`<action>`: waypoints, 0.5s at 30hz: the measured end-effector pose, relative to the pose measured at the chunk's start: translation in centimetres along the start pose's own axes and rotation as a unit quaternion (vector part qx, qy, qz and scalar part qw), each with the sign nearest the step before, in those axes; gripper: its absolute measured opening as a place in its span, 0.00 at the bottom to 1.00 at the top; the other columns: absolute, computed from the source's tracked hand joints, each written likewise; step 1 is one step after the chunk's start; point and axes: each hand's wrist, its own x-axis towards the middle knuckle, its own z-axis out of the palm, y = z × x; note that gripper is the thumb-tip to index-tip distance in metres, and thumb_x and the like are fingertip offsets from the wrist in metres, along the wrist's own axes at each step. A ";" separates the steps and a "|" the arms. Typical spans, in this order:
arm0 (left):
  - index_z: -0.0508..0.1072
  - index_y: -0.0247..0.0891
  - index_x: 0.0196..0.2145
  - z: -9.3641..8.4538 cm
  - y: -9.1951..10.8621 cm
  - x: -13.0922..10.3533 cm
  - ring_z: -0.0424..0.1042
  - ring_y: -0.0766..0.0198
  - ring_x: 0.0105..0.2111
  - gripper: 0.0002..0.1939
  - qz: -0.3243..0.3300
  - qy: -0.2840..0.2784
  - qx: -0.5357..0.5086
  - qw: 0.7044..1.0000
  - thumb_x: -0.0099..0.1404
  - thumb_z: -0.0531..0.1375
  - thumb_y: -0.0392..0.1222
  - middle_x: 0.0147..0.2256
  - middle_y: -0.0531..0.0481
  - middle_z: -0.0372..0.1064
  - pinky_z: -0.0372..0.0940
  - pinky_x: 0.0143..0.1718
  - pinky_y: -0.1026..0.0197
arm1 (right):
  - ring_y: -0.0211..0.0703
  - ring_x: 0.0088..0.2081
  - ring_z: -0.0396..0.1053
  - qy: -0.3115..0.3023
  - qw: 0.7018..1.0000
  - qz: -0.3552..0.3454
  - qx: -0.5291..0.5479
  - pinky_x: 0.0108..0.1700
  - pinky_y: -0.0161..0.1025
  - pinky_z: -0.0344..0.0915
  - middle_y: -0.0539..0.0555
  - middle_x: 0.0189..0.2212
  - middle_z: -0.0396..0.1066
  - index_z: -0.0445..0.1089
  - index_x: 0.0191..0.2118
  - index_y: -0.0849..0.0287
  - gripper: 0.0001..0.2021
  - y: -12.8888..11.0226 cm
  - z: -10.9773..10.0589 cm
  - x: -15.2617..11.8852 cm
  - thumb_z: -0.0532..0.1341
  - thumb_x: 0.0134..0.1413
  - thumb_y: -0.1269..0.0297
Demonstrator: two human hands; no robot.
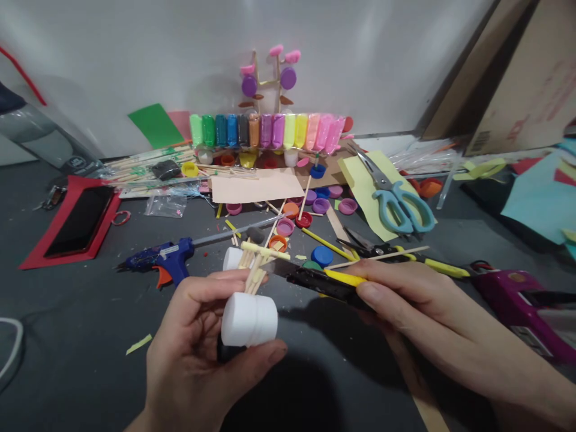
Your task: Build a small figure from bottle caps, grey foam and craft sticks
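My left hand is closed around a small model of thin wooden sticks with white bottle caps on its sides. Pale yellow material wraps a crosspiece at the top of the sticks. My right hand grips a black and yellow utility knife, and its blade points left, at the sticks just under the crosspiece. Whether the blade touches them I cannot tell. Something dark shows under the nearer cap, partly hidden by my fingers.
A blue glue gun lies at the left, near a phone on red paper. Scissors, pliers and loose caps lie beyond my hands. Colored clay packs line the back; a magenta tool sits right.
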 end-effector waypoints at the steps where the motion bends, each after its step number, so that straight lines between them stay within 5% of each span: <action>1: 0.74 0.46 0.42 0.0 0.0 0.0 0.81 0.60 0.33 0.25 -0.001 0.003 0.005 1.000 0.48 0.75 0.33 0.48 0.49 0.77 0.78 0.33 0.64 | 0.39 0.25 0.70 -0.002 1.000 0.001 -0.001 0.25 0.33 0.65 0.47 0.21 0.68 0.64 0.28 0.54 0.17 0.0 0.0 0.0 0.52 0.71 0.60; 8: 0.73 0.45 0.42 0.0 0.2 -0.1 0.81 0.60 0.33 0.24 -0.023 0.018 0.012 1.000 0.49 0.75 0.33 0.47 0.48 0.77 0.77 0.33 0.65 | 0.38 0.24 0.70 -0.002 1.000 -0.022 0.002 0.26 0.32 0.65 0.47 0.21 0.68 0.64 0.28 0.53 0.17 0.0 -0.2 -0.1 0.51 0.71 0.60; 15: 0.73 0.48 0.43 0.1 0.0 -0.5 0.80 0.59 0.38 0.24 0.040 0.051 0.065 0.996 0.49 0.74 0.35 0.47 0.53 0.76 0.77 0.34 0.65 | 0.37 0.22 0.69 -0.056 0.985 0.100 0.129 0.23 0.31 0.67 0.49 0.23 0.73 0.66 0.25 0.56 0.22 -0.4 0.5 -0.2 0.53 0.68 0.51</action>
